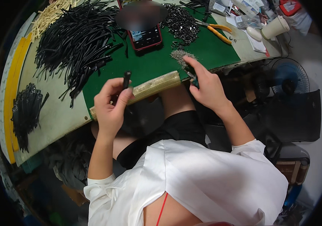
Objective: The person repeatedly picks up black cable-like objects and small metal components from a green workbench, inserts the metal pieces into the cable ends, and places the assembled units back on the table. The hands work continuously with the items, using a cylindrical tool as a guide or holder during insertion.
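Observation:
Between the thumb and fingers of my left hand [110,98] is a slim black strip [127,80], shaped like a spectacle temple and held roughly upright. My right hand [208,84] is curled round a small tool [191,78] with a dark green handle and a metal part; its exact kind is hard to make out. The index finger of that hand reaches out to a little heap of tiny grey metal pieces [179,57], which look like screws. A gold mesh-patterned roll [153,86] runs along the table's front edge, passing behind my left hand.
A large pile of black strips [78,41] covers the left of the green mat [215,52]; a smaller bundle [27,113] lies farther left. Behind are a red-framed phone [146,37], small black parts [181,24] and orange-handled pliers [217,31]. A white cup [276,28] stands at right.

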`<action>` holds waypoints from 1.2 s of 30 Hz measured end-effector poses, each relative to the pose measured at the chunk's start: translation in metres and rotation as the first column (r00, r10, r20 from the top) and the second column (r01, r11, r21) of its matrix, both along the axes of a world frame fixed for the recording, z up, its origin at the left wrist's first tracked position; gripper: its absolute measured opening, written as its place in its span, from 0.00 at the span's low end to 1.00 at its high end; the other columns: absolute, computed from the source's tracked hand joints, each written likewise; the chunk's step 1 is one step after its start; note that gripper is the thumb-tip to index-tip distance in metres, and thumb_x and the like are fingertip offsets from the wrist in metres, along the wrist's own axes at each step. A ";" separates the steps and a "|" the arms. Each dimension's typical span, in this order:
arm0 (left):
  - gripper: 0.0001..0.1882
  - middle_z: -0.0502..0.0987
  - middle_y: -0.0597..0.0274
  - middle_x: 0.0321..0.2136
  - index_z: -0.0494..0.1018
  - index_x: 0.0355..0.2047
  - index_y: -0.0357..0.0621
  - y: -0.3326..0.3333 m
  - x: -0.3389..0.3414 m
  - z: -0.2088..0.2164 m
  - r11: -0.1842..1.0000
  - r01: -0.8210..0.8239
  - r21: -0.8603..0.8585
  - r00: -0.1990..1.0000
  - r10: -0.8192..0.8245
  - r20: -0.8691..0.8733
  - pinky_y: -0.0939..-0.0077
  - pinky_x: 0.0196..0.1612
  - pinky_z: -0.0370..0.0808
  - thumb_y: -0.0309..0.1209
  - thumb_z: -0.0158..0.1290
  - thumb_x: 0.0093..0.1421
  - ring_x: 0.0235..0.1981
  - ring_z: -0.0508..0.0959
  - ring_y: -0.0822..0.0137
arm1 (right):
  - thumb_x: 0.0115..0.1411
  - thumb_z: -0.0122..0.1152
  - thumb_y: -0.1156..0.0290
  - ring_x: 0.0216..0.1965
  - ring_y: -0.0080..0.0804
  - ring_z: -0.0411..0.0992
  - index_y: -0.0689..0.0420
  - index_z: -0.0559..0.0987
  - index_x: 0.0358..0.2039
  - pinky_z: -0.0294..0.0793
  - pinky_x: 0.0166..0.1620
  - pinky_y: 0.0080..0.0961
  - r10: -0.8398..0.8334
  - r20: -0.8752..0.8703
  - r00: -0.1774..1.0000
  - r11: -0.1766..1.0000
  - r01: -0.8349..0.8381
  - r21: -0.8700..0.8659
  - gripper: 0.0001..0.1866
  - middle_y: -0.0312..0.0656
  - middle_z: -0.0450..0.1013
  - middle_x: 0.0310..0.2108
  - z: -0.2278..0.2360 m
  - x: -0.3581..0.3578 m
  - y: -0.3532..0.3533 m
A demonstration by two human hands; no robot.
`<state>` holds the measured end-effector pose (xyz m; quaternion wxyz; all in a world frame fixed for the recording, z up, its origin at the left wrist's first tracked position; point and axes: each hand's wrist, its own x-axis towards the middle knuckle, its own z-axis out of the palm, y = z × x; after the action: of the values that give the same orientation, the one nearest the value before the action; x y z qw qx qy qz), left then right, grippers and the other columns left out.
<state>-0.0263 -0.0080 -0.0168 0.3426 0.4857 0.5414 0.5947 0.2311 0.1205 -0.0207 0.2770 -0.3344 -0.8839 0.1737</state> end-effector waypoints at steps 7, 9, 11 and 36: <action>0.12 0.77 0.65 0.33 0.72 0.48 0.35 -0.008 -0.002 -0.018 0.998 0.044 -0.041 0.995 -0.040 0.092 0.84 0.37 0.71 0.25 0.54 0.65 0.31 0.77 0.76 | 0.48 0.57 0.83 0.49 0.50 0.76 0.54 0.64 0.64 0.78 0.50 0.36 0.066 -0.062 0.996 0.993 -0.072 -0.097 0.39 0.51 0.72 0.56 -0.001 -0.014 -0.007; 0.14 0.76 0.66 0.32 0.71 0.50 0.35 -0.007 0.000 -0.017 0.998 0.030 -0.052 0.993 -0.024 0.113 0.84 0.37 0.71 0.25 0.54 0.65 0.32 0.77 0.76 | 0.51 0.57 0.83 0.54 0.47 0.75 0.56 0.66 0.61 0.75 0.54 0.33 0.034 -0.173 0.984 0.991 -0.055 -0.120 0.34 0.50 0.75 0.52 0.008 -0.019 -0.004; 0.16 0.75 0.67 0.32 0.70 0.52 0.36 -0.003 -0.001 -0.015 0.998 0.038 -0.041 0.992 -0.032 0.118 0.84 0.37 0.70 0.25 0.53 0.65 0.32 0.76 0.77 | 0.52 0.58 0.82 0.49 0.49 0.77 0.57 0.68 0.57 0.75 0.51 0.32 -0.022 -0.130 0.991 0.981 -0.004 -0.196 0.30 0.50 0.77 0.46 0.018 -0.014 0.005; 0.12 0.75 0.70 0.29 0.74 0.48 0.36 0.020 0.004 -0.020 0.998 -0.001 -0.068 0.997 -0.005 -0.083 0.86 0.30 0.64 0.27 0.53 0.66 0.27 0.71 0.81 | 0.60 0.58 0.69 0.29 0.49 0.74 0.56 0.71 0.58 0.77 0.33 0.40 0.104 0.453 0.885 0.994 -0.107 -0.019 0.25 0.47 0.68 0.39 0.037 0.022 0.030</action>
<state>-0.0220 0.0116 -0.0365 0.3366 0.4987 0.5747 0.5548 0.2528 0.1500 0.0162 0.0544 -0.3162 -0.9416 0.1027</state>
